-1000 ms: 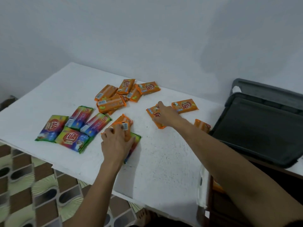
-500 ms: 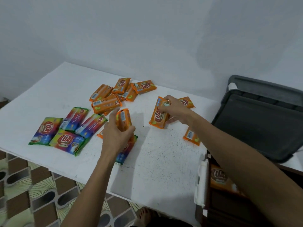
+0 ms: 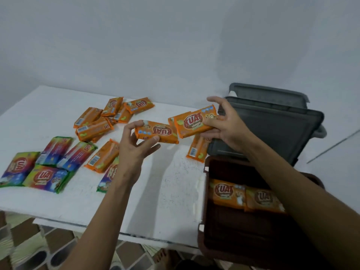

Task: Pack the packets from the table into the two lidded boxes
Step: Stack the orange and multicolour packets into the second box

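Packets in hand: one orange packet (image 3: 156, 133) is pinched between thumb and fingers of the left hand (image 3: 132, 151) at centre frame. A second orange packet (image 3: 194, 122) is gripped at its right end by the right hand (image 3: 226, 123), just right of centre. There may be another tucked behind it; cannot tell. Both are held above the table (image 3: 171, 201), their ends nearly meeting.

Brown box (image 3: 204, 240), lower right, is open, with a stored pair (image 3: 226, 193) of orange packets lying flat inside. Grey box (image 3: 272, 129) sits above it in frame, contents not visible.

Left on the table:
- orange heap (image 3: 97, 127), left of centre
- multicoloured packets (image 3: 44, 177), far left
- single orange packet (image 3: 196, 151), beside the grey box

Judgement: carry step, task well short of done. The next move calls for lowering both held packets down-right into the brown box and laying them flat beside the stored pair.
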Tool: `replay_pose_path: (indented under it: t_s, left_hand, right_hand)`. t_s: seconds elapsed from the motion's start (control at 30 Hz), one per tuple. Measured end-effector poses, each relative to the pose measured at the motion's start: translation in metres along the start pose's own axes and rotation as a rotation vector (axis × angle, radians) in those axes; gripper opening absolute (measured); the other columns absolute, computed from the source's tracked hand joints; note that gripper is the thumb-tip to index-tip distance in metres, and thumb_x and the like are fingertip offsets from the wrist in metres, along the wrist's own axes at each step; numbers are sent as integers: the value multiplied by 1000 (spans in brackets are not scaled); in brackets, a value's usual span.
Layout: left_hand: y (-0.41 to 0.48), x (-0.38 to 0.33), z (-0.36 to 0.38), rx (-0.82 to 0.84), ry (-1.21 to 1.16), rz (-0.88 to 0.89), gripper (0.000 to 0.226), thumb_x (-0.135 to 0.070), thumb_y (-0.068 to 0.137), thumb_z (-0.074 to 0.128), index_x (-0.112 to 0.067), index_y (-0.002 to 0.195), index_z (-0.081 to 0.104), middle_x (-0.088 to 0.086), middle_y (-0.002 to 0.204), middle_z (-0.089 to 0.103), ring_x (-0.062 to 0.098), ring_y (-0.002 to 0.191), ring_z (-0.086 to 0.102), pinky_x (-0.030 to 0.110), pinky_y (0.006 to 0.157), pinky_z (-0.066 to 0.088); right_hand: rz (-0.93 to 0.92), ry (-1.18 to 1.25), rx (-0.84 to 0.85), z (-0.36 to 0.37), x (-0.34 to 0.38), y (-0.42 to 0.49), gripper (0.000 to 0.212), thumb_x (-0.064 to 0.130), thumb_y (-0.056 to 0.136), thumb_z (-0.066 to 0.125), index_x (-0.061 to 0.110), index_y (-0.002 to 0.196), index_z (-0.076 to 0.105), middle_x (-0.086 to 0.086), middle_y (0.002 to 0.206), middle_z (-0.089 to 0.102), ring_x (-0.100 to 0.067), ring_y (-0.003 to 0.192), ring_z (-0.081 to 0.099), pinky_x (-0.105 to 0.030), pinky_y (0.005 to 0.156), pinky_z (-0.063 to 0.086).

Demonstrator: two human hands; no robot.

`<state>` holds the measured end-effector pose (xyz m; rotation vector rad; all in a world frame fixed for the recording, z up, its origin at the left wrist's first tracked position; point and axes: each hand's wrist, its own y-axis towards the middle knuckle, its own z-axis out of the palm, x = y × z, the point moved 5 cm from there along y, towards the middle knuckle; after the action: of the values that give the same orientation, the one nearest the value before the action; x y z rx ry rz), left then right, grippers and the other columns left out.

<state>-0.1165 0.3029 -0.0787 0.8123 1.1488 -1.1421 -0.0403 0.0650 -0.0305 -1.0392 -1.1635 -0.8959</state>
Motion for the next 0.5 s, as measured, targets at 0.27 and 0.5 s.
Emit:
replay_pose_path:
  t_s: [0.27, 0.5]
  left_hand:
    - [-17, 10, 65, 77, -129, -23, 34, 10, 90, 53, -16, 112, 49, 15, 111, 63, 28, 94, 69, 42, 78, 58]
    - [-29, 20, 116, 118, -156, -54, 35, 10, 91, 50, -18, 112, 52, 14, 116, 61, 27, 95, 70, 42, 76, 60]
  right_hand:
    - [-132, -110, -164, -70, 5, -97, 17, 9, 90, 65, 16, 105, 69, -6, 96, 73, -24, 85, 72, -39, 67, 62]
    - [-49, -252, -169, -108, -23, -157, 16, 11, 92, 63, 15, 106, 69, -7, 100, 74, -25, 91, 72, -38, 72, 61]
